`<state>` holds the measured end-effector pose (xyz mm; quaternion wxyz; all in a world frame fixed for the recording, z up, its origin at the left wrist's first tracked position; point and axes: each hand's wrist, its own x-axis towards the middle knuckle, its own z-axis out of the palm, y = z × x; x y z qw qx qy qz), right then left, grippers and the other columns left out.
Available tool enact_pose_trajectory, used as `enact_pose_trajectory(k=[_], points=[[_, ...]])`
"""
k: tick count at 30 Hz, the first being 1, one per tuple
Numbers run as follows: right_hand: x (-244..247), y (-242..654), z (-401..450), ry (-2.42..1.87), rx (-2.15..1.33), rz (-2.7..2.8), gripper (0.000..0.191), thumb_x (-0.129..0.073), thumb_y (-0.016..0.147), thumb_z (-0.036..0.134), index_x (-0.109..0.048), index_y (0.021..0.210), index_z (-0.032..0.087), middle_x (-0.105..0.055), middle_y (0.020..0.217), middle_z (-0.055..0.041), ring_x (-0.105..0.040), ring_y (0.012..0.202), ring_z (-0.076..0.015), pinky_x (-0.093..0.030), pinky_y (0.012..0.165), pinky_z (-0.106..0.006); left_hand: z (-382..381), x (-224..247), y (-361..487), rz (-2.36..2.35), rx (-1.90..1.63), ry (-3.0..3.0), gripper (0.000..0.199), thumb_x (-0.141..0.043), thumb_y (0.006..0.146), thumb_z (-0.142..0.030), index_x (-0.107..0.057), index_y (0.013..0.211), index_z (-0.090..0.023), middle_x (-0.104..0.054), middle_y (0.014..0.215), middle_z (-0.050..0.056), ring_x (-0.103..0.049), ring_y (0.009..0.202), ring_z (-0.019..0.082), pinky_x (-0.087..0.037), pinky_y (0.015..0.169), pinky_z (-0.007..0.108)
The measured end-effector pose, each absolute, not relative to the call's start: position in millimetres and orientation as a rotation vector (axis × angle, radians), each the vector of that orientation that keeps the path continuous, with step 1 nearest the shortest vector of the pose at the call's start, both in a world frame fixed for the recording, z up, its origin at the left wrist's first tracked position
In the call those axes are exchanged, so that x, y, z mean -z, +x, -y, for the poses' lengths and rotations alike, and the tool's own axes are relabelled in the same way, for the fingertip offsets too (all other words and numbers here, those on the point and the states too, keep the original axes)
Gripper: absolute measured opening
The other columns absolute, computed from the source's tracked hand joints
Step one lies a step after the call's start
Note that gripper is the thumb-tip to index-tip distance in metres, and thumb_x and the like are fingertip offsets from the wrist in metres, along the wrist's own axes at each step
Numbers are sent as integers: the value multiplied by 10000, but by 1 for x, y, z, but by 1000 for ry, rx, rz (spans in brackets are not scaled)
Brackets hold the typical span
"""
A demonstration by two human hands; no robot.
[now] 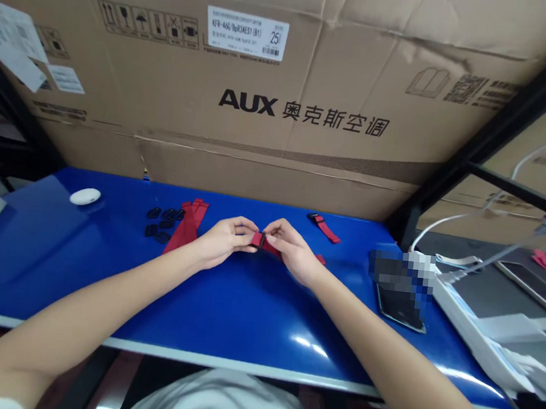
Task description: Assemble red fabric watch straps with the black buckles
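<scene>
1. Left hand (pixel 223 243): fingertips pinched on the red webbing strap (pixel 258 238) beside the black buckle (pixel 262 240).
2. Right hand (pixel 293 251): fingertips pinched on the strap at the buckle's opposite side.
3. Buckle: between both hands, over the bench (pixel 193 313).
4. Apparent step: threading strap through buckle; next move calls for flat, untwisted webbing.

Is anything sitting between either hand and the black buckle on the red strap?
Nothing visible. The left hand and right hand meet at the black buckle and red strap. Loose buckles lie off to the left and another buckled strap beyond the right hand, both clear of that spot.
</scene>
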<state>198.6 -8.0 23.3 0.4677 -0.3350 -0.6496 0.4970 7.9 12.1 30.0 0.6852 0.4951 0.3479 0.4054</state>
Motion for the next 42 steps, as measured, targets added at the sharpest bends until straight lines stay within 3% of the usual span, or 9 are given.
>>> enact_pose_trajectory(k=[3, 9, 17, 23, 27, 32, 35, 38, 42], points=[[-20, 194, 8, -801, -1253, 1547, 205, -622, 827, 374, -558, 967, 237, -524, 929, -12, -503, 842, -161, -422, 786, -301, -10, -29, 10, -749, -872, 1100, 374, -843, 638, -169, -601, 922, -138, -693, 839, 29, -694, 758, 138, -568, 756, 277], [-25, 201, 5, -842, -1110, 1646, 187, -626, 820, 366, -594, 751, 195, -518, 1007, -56, -510, 979, -196, -414, 866, -339, -11, -25, 11, -850, -844, 1352, 280, -787, 647, -121, -661, 898, -113, -700, 784, 50, -689, 741, 171, -576, 772, 343], [-26, 202, 8, -1108, -705, 1924, 97, -574, 778, 218, -524, 698, 198, -487, 821, -16, -452, 637, -127, -380, 606, -293, -6, -21, 13, -1054, -934, 1893, 215, -668, 740, -159, -720, 947, -180, -727, 850, 52, -681, 761, 179, -556, 709, 281], [-21, 198, 9, -1170, -650, 1905, 95, -572, 777, 207, -517, 700, 202, -503, 804, -13, -465, 650, -129, -387, 613, -291, -6, -23, 16, -1024, -924, 1798, 224, -688, 714, -129, -712, 935, -152, -725, 828, 59, -685, 757, 180, -568, 736, 302], [-20, 197, 6, -1162, -832, 1759, 152, -630, 776, 295, -523, 720, 203, -519, 790, -7, -487, 618, -121, -403, 583, -288, -9, -25, 14, -909, -930, 1575, 230, -731, 746, -238, -698, 945, -127, -718, 877, 71, -690, 795, 193, -591, 753, 352], [-19, 202, -1, -1002, -1268, 1556, 398, -753, 695, 442, -480, 873, 215, -576, 712, 15, -580, 631, -155, -468, 601, -313, -12, -27, 9, -821, -913, 1347, 334, -818, 685, -284, -672, 939, -124, -715, 895, 68, -692, 824, 184, -582, 825, 386], [-17, 215, -8, -1093, -970, 1690, 302, -701, 760, 400, -533, 920, 208, -599, 874, -39, -588, 766, -178, -483, 730, -364, -16, -29, 4, -820, -928, 1333, 352, -844, 646, -259, -669, 920, -123, -707, 862, 56, -686, 805, 170, -577, 827, 374], [-11, 233, -16, -1349, -459, 1850, 257, -717, 727, 245, -612, 959, 218, -560, 1029, -85, -527, 988, -247, -412, 903, -442, -24, -32, -5, -852, -912, 1351, 355, -855, 622, -242, -674, 906, -129, -688, 841, 40, -688, 771, 166, -577, 806, 363], [-3, 250, -24, -1532, -411, 1956, 131, -677, 742, 212, -625, 862, 207, -561, 944, -72, -514, 941, -241, -404, 865, -419, -37, -36, -24, -939, -891, 1412, 350, -849, 616, -242, -677, 898, -127, -672, 820, 40, -694, 739, 173, -569, 785, 361]])
